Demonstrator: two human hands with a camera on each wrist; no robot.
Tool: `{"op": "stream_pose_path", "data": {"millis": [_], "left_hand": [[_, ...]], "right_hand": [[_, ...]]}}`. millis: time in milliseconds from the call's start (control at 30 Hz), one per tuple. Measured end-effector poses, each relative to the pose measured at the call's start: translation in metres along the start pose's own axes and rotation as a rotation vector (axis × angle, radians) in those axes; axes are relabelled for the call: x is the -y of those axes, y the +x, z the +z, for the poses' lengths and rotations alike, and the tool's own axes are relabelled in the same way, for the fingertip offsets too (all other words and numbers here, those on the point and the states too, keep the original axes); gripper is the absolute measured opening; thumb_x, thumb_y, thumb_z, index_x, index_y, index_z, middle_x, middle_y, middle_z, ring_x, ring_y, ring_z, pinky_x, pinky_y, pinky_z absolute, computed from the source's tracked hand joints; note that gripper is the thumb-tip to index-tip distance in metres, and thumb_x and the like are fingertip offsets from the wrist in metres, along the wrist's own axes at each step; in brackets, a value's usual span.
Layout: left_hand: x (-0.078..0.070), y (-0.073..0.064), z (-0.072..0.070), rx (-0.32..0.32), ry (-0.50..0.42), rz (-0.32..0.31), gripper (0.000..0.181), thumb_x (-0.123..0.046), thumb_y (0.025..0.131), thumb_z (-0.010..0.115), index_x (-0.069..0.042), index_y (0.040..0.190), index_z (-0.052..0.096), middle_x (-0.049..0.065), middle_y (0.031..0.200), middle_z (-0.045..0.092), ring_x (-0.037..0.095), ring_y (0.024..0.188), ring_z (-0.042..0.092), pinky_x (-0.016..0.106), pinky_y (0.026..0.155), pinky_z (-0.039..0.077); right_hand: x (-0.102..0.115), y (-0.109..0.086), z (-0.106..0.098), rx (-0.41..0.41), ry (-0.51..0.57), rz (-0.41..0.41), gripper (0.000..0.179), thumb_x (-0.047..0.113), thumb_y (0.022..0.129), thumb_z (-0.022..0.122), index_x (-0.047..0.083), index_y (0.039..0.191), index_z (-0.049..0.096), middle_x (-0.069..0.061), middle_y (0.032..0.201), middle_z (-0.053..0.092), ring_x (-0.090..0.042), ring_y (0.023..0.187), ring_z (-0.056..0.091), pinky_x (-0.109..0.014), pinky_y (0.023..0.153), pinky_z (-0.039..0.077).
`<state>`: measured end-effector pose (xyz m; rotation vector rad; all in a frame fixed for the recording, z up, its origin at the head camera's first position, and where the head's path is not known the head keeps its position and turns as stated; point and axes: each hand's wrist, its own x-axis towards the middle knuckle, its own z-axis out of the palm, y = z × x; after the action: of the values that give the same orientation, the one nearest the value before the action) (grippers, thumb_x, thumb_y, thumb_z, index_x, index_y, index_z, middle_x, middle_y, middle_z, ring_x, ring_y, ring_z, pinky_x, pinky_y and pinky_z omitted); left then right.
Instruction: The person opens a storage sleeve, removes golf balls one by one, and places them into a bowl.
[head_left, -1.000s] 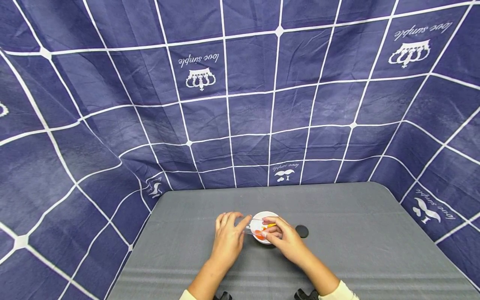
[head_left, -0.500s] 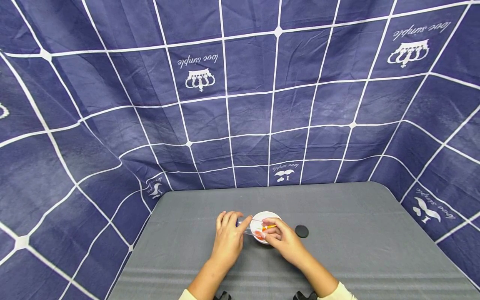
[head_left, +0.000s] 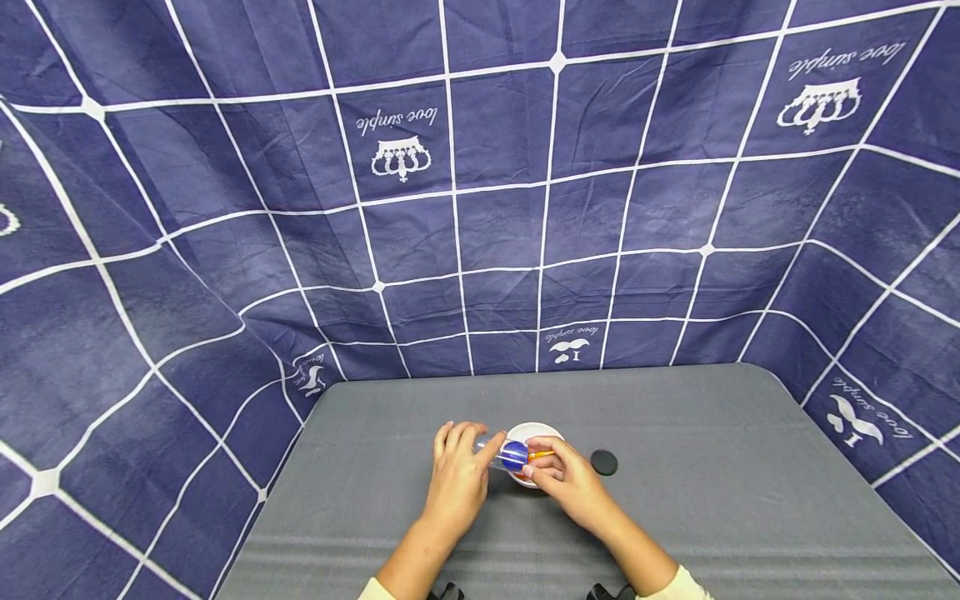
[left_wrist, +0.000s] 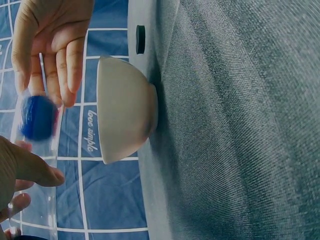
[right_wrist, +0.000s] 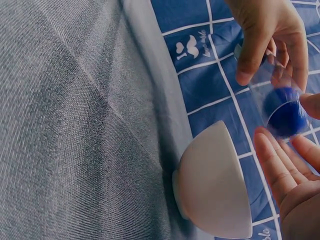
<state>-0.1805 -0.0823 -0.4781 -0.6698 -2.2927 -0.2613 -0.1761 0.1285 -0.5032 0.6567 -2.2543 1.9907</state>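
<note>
A clear plastic tube (head_left: 491,454) lies sideways over the white bowl (left_wrist: 122,110). My left hand (head_left: 456,479) grips its left part, thumb on the near side. At the right end of the tube, my right hand (head_left: 573,479) pinches it between thumb and fingers. Inside that end sits a blue ball (right_wrist: 286,112), right by the right fingertips. In the left wrist view the ball (left_wrist: 39,118) looks blurred. Orange and yellow items show in the bowl, partly covered by the tube and right hand.
A black round disc (head_left: 603,462) lies on the grey cloth-covered table (head_left: 697,500), to the right of the bowl. Behind the table hangs a blue curtain (head_left: 495,233) with white grid lines. Pale sleeves (head_left: 678,586) show at the front edge.
The blue ball has come from beneath the left hand and slid right along the tube to the right hand's end. Both hands have hardly moved.
</note>
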Motion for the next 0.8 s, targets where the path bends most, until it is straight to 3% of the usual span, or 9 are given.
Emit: {"op": "stream_pose_path", "data": {"millis": [800], "left_hand": [[0.0007,-0.004,0.0032,-0.011,-0.069,-0.036,0.061,0.004,0.065,0.081,-0.024,0.118,0.073,0.006,0.112,0.066,0.028,0.112,0.059,0.056,0.108,0.037]], "right_hand": [[0.001,-0.0008,-0.0005,0.011,0.016,-0.008,0.037,-0.004,0.093,0.065,-0.005,0.13,0.057,-0.028,0.113,0.065,0.001,0.093,0.067,-0.019,0.081,0.058]]}}
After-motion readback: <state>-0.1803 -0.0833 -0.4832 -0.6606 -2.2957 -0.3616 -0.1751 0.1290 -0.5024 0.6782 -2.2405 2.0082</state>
